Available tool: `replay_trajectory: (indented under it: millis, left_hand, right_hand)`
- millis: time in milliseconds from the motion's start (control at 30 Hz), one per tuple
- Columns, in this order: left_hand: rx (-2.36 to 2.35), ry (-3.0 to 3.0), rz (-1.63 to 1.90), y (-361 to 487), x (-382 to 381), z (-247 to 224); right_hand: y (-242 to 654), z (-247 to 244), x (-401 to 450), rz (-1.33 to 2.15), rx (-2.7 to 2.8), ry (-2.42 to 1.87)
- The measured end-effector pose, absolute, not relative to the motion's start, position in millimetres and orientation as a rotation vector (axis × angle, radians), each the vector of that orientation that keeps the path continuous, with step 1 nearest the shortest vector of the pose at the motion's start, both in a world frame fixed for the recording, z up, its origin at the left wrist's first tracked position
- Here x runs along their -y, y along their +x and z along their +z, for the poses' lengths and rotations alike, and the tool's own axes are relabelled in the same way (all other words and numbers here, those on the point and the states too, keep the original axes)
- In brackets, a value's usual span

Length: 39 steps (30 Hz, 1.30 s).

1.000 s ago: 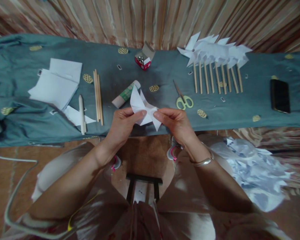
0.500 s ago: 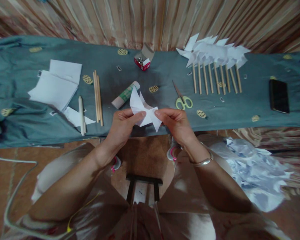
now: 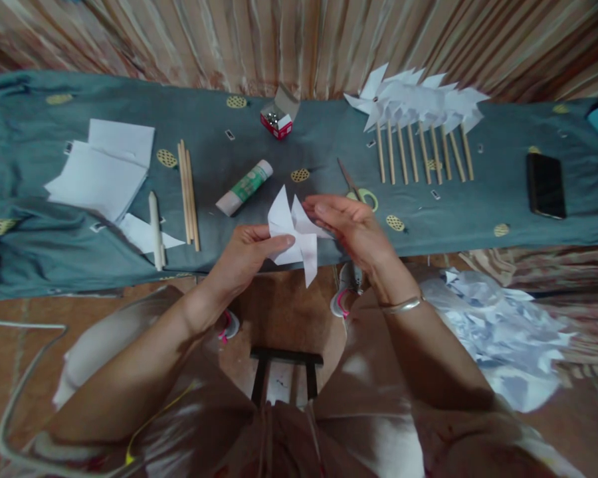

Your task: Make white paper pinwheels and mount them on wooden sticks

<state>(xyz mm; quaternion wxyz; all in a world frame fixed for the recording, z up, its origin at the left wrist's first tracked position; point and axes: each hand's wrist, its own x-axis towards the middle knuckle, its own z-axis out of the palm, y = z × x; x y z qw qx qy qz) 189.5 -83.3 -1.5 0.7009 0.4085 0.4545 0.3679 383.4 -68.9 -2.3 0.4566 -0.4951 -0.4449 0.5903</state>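
A white paper pinwheel [image 3: 306,245] with folded blades is held above the near edge of the table. My left hand [image 3: 252,252] pinches it, thumb on top near the centre and fingers underneath. At its right side, my right hand [image 3: 353,229] has its fingers stretched out, close to the upper right blade; whether they touch it I cannot tell. Just beyond lie a green-labelled glue stick [image 3: 245,188] and scissors [image 3: 363,196] with light green handles, partly hidden by my right hand.
Finished pinwheels on sticks [image 3: 423,99] lie at the back right, near a phone [image 3: 546,184]. A small red box [image 3: 276,125] holds shiny metal pieces. Left are wooden sticks [image 3: 188,196], a white pen-like tool [image 3: 155,229] and paper sheets [image 3: 99,179]. A bag of paper scraps [image 3: 498,338] sits below right.
My right hand has let go of the pinwheel's centre and moved up and right, its fingers straightening. The pinwheel has turned and its blades stand more spread. The view has shifted slightly.
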Motion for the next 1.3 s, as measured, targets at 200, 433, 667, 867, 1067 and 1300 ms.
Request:
replay_trajectory:
  millis: [200, 433, 667, 867, 1067, 1300]
  left_hand:
    - [-0.997, 0.922, 0.784, 190, 83, -4]
    - [-0.986, 0.888, 0.765, 192, 83, 2]
    - [-1.003, 0.892, 0.735, 191, 82, -4]
    - [-0.988, 0.872, 0.713, 191, 83, -5]
    - [-0.999, 0.867, 0.697, 193, 84, -1]
    - [-0.978, 0.86, 0.7, 193, 84, 1]
  right_hand:
    - [376, -6, 71, 1.338, 1.143, -1.164]
    - [377, 6, 83, 1.041, 1.46, -1.137]
    - [382, 8, 88, 0.847, 1.7, -1.107]
    - [381, 12, 92, 0.882, 1.698, -1.161]
    - [380, 12, 94, 0.864, 1.702, -1.204]
    - [380, 11, 93, 0.919, 1.662, -1.202]
